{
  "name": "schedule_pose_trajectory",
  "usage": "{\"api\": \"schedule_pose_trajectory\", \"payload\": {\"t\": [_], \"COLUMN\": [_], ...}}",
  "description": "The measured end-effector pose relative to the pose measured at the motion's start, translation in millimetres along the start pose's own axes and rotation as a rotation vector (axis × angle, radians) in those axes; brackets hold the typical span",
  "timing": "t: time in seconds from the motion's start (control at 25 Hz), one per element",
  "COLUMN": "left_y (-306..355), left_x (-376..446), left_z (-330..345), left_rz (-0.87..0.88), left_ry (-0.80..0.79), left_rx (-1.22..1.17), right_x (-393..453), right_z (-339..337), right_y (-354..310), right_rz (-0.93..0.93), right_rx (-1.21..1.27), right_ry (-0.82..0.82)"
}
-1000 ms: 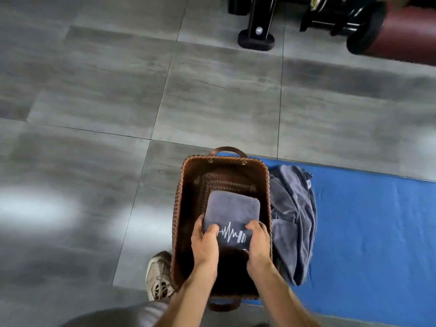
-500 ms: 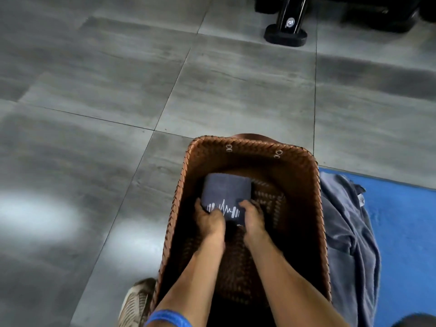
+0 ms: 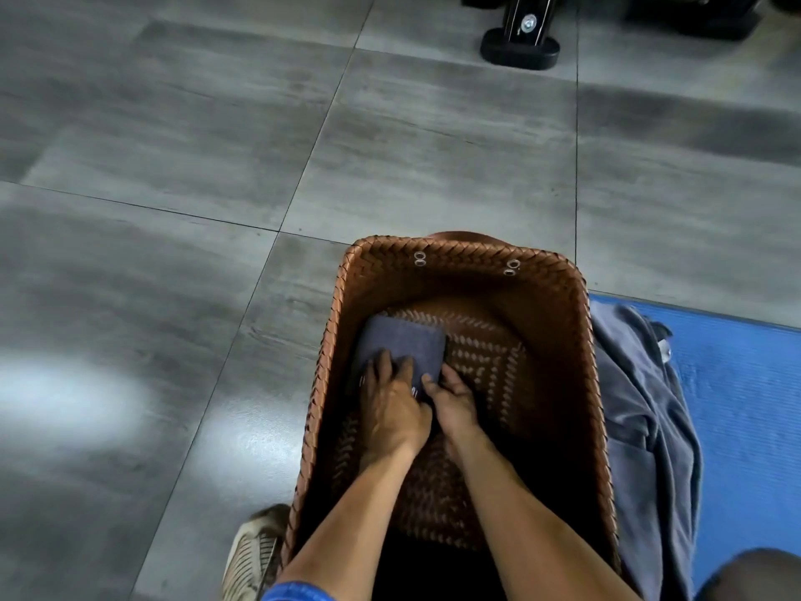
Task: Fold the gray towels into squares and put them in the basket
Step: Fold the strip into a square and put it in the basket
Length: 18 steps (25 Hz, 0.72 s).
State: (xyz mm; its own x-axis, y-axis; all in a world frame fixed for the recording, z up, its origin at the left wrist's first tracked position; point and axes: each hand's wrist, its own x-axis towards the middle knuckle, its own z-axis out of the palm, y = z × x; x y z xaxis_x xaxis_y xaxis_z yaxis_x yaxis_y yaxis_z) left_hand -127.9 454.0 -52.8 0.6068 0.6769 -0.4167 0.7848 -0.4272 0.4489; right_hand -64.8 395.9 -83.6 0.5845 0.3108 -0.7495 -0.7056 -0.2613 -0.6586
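A folded gray towel lies flat on the bottom of the brown woven basket, in its far left part. My left hand rests on top of the towel with its fingers spread flat on the cloth. My right hand is at the towel's near right corner, thumb on top and fingers along the edge, pinching it. Both forearms reach down into the basket. An unfolded gray towel lies crumpled against the basket's right outer wall.
The basket stands on a gray tiled floor, with a blue mat to its right under the loose towel. A worn shoe sits by the basket's near left corner. The black foot of a machine stands far back.
The folded towel went from held above the basket down to its bottom, in the far left part. My left hand shifted from gripping its edge to lying flat on top.
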Motion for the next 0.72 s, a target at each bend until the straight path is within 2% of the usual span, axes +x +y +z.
{"api": "schedule_pose_trajectory", "payload": {"t": [0.12,0.2,0.28,0.36,0.52,0.64,0.72], "left_y": [-1,-3,-5,-5,-3,1,7], "left_x": [-3,-1,4,6,15,18,8], "left_z": [-2,-6,-9,-10,-11,-17,-32], "left_rz": [0.074,0.063,0.049,0.049,0.042,0.026,0.05], "left_ry": [-0.028,-0.096,-0.206,-0.29,-0.405,-0.486,-0.475], "left_rx": [0.104,0.123,0.171,0.238,0.3,0.321,0.367], "right_x": [-3,-3,0,2,8,8,-10], "right_z": [5,6,4,3,3,0,-2], "right_y": [-1,-3,-9,-17,-23,-28,-38], "right_rz": [-0.223,-0.371,-0.409,-0.359,-0.264,-0.15,-0.118], "right_rx": [-0.342,-0.62,-0.894,-1.09,-1.217,-1.209,-1.133], "right_ry": [0.156,0.164,0.099,0.071,0.077,0.016,-0.034]}}
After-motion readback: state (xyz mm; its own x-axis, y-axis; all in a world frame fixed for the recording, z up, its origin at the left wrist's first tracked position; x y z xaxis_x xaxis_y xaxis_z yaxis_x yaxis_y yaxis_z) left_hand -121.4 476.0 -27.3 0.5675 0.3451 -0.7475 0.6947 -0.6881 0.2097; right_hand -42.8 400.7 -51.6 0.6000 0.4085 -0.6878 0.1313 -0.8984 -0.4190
